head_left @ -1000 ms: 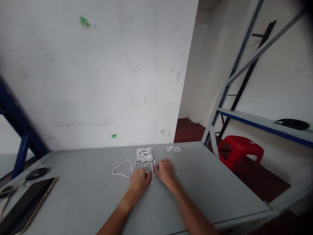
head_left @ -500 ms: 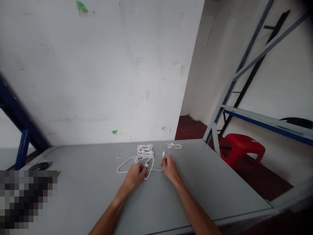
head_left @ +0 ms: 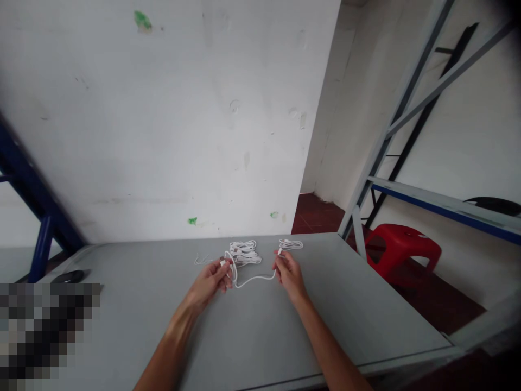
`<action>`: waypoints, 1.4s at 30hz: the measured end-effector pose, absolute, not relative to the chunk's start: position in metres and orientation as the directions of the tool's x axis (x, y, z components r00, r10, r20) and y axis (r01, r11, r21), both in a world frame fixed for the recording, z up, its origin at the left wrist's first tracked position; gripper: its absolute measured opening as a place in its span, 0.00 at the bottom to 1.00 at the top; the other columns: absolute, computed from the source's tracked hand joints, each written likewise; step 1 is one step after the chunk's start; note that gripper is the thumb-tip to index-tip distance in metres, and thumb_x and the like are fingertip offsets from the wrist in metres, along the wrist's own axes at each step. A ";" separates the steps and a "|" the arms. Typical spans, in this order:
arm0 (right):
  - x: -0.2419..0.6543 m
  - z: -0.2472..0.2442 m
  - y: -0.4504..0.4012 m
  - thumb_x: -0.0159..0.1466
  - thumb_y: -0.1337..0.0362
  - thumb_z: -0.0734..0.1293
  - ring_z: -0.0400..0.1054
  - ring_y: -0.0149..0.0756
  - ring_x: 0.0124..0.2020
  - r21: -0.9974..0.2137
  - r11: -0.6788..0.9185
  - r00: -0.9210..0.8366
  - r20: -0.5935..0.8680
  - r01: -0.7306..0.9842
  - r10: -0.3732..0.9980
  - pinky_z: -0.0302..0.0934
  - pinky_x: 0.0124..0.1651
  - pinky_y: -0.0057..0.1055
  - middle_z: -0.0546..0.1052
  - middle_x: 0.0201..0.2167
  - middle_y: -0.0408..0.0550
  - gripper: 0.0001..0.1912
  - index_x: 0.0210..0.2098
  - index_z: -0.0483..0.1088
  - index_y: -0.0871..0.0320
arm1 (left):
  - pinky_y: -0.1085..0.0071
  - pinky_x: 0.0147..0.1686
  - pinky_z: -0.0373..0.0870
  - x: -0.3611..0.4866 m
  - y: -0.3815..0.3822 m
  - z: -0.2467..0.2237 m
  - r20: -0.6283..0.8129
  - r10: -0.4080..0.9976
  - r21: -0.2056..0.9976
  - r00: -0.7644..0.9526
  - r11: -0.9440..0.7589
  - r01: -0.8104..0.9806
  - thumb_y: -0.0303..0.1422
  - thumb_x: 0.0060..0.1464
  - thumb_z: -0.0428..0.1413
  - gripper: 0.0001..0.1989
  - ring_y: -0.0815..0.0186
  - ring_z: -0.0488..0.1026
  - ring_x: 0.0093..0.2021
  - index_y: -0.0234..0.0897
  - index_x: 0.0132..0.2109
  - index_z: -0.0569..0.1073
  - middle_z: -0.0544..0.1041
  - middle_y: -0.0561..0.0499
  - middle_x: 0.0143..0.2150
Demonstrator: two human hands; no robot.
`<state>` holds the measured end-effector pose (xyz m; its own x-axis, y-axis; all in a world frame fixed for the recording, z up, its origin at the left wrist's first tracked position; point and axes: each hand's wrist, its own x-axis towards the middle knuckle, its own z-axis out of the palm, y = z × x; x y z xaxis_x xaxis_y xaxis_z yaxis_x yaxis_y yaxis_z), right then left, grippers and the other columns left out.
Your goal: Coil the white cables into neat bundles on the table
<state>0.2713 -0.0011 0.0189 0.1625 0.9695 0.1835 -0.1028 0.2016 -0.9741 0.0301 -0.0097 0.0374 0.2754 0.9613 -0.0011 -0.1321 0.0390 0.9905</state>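
My left hand (head_left: 209,282) is raised a little over the grey table top and pinches a white cable (head_left: 254,281) near one end. A small white plug (head_left: 222,263) sticks out of its fingers, and a loop of the cable hangs beside them. My right hand (head_left: 290,274) holds the cable's other end, with its white connector (head_left: 280,252) showing above the fingers. The cable sags between my hands. Just behind them lies a bundle of coiled white cables (head_left: 244,252), and a smaller white coil (head_left: 291,245) sits near my right hand.
A thin loose white wire (head_left: 201,260) lies left of the bundle. A black computer mouse (head_left: 69,276) sits at the table's left, beside a pixelated patch. A red plastic stool (head_left: 402,250) stands on the red floor right of the table, below a metal shelf (head_left: 443,205).
Both hands have lifted off the table and moved apart. The cable is now drawn up between them, with its loop gathered at my left hand instead of lying spread on the table.
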 end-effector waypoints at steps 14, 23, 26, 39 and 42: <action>0.247 0.002 -0.024 0.66 0.55 0.62 0.64 0.30 0.19 -0.795 0.500 -0.072 0.509 0.343 0.858 0.61 0.27 0.27 0.76 0.23 0.44 0.15 0.37 0.77 0.55 | 0.70 0.35 0.72 0.043 -0.019 0.037 0.285 0.855 0.878 0.433 -0.414 0.240 0.45 0.60 0.53 0.21 0.67 0.73 0.28 0.35 0.51 0.78 0.77 0.47 0.35; 0.246 -0.003 -0.023 0.64 0.55 0.64 0.67 0.33 0.20 -0.812 0.490 -0.047 0.502 0.317 0.864 0.65 0.28 0.30 0.79 0.26 0.47 0.14 0.38 0.80 0.53 | 0.68 0.37 0.72 0.047 -0.023 0.039 0.239 0.844 0.880 0.480 -0.398 0.261 0.48 0.60 0.52 0.23 0.66 0.73 0.30 0.38 0.54 0.77 0.78 0.46 0.36; 0.246 -0.002 -0.023 0.64 0.56 0.65 0.66 0.32 0.19 -0.806 0.498 -0.041 0.513 0.320 0.857 0.64 0.27 0.29 0.77 0.22 0.45 0.13 0.37 0.80 0.54 | 0.69 0.37 0.72 0.048 -0.024 0.040 0.248 0.836 0.880 0.489 -0.406 0.248 0.47 0.60 0.52 0.23 0.66 0.72 0.30 0.38 0.54 0.77 0.77 0.46 0.35; 0.240 0.016 -0.027 0.60 0.46 0.66 0.60 0.27 0.11 -0.981 0.179 -0.085 0.172 0.075 0.981 0.51 0.14 0.23 0.71 0.16 0.40 0.20 0.27 0.71 0.57 | 0.74 0.20 0.66 0.055 -0.023 0.040 0.015 0.884 0.990 0.467 -0.080 0.119 0.54 0.57 0.51 0.24 0.69 0.69 0.17 0.35 0.30 0.71 0.74 0.52 0.20; 0.240 0.022 -0.028 0.59 0.46 0.67 0.60 0.27 0.10 -0.997 0.080 -0.146 0.076 0.024 0.986 0.48 0.12 0.23 0.71 0.15 0.39 0.20 0.26 0.70 0.57 | 0.75 0.16 0.63 0.056 -0.020 0.034 -0.011 0.885 0.998 0.465 -0.018 0.058 0.54 0.56 0.51 0.24 0.70 0.69 0.17 0.35 0.32 0.70 0.74 0.53 0.22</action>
<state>0.2400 -0.0279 0.0216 -0.1460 0.9864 0.0757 0.0242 0.0800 -0.9965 0.0558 -0.0202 0.0345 0.4652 0.8852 -0.0115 0.0582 -0.0176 0.9982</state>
